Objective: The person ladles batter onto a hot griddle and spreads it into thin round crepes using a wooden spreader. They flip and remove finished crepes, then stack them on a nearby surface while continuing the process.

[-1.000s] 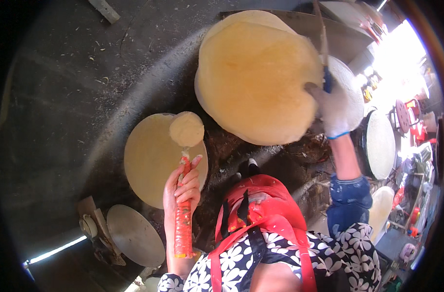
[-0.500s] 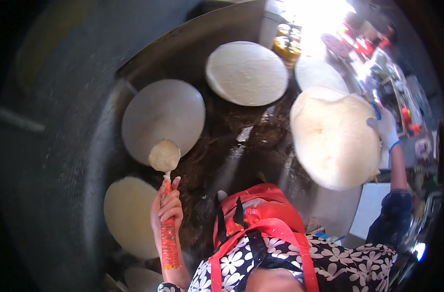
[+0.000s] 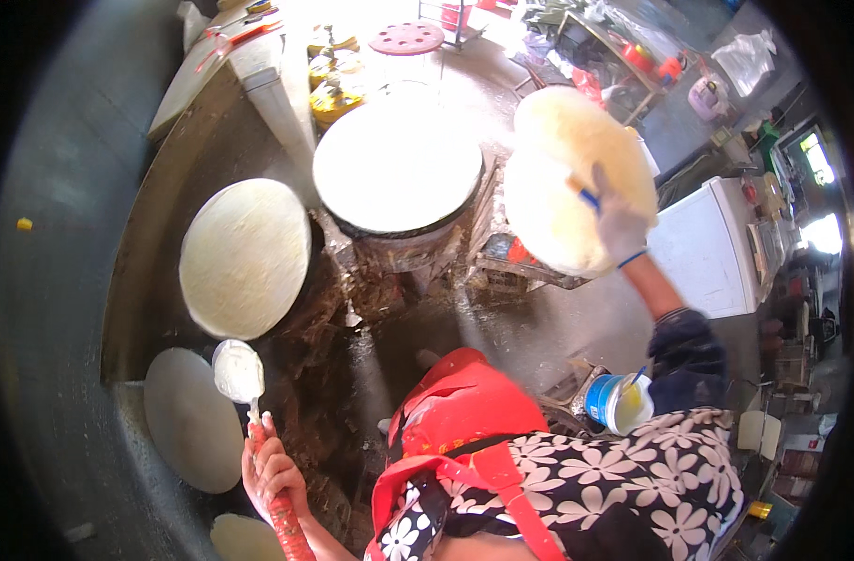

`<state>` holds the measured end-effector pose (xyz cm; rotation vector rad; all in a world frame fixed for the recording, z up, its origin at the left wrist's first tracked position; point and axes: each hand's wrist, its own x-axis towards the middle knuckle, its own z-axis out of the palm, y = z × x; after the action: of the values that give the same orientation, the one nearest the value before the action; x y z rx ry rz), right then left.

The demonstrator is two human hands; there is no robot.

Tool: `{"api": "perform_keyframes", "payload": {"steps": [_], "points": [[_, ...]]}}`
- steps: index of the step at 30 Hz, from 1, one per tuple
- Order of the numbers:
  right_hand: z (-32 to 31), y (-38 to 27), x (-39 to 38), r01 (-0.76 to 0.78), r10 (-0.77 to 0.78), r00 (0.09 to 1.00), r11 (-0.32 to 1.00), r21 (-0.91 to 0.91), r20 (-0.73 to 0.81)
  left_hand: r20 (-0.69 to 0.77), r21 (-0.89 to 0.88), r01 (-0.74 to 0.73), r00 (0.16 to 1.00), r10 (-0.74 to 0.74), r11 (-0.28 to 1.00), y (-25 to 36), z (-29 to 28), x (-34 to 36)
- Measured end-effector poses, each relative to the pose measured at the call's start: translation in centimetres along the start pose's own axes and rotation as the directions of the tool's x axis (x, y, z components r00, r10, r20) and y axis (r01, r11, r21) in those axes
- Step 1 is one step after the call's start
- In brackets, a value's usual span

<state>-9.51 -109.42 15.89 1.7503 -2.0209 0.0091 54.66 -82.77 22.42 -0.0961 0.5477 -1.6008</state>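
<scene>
My left hand (image 3: 275, 477), bare, is closed round the red-wrapped handle of a ladle (image 3: 239, 370). Its bowl is full of pale batter and hangs near the edge of a bare grey round griddle (image 3: 193, 421). My right hand (image 3: 623, 227), in a white glove, grips a small blue-handled tool (image 3: 584, 193) with a tan end. This hand is over a large golden pancake (image 3: 558, 140), which lies at the right above a low stand. Pale pancakes cover one griddle (image 3: 245, 259) and another, very bright one (image 3: 397, 166).
A blue-and-white bucket (image 3: 620, 402) stands near my right elbow. Behind the griddles are yellow-capped bottles (image 3: 333, 89) and a round red stool (image 3: 405, 38). A white box-like cabinet (image 3: 700, 252) is at the right. A curved metal wall (image 3: 137, 234) edges the griddles on the left.
The view has turned right. My right hand has carried the golden pancake away from the griddles to the stand. The ladle, still full of batter, remains in my left hand by the bare griddle.
</scene>
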Motion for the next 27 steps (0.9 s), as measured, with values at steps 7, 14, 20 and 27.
{"api": "perform_keyframes", "payload": {"steps": [7, 14, 20, 27], "points": [[15.2, -3.7, -9.5, -0.202, 0.136, 0.964, 0.934, 0.295, 0.228, -0.069, 0.070, -0.052, 0.996, 0.057, 0.996, -4.6, -0.2, 3.6], [15.3, -3.3, -9.9, -0.261, 0.161, 0.952, 0.874, 0.409, 0.262, -0.067, 0.023, -0.076, 0.995, 0.077, 0.997, -7.4, 0.1, 5.3], [18.1, -1.0, -12.5, -0.164, 0.106, 0.986, 0.581, 0.797, 0.126, -0.052, -0.052, 0.007, 0.999, -0.010, 0.999, -5.8, 0.7, 6.1], [2.1, -20.2, -4.5, -0.156, -0.114, 0.966, 0.451, 0.879, 0.230, -0.010, -0.082, -0.070, 0.998, 0.069, 0.994, -1.4, 0.9, 2.9]]}}
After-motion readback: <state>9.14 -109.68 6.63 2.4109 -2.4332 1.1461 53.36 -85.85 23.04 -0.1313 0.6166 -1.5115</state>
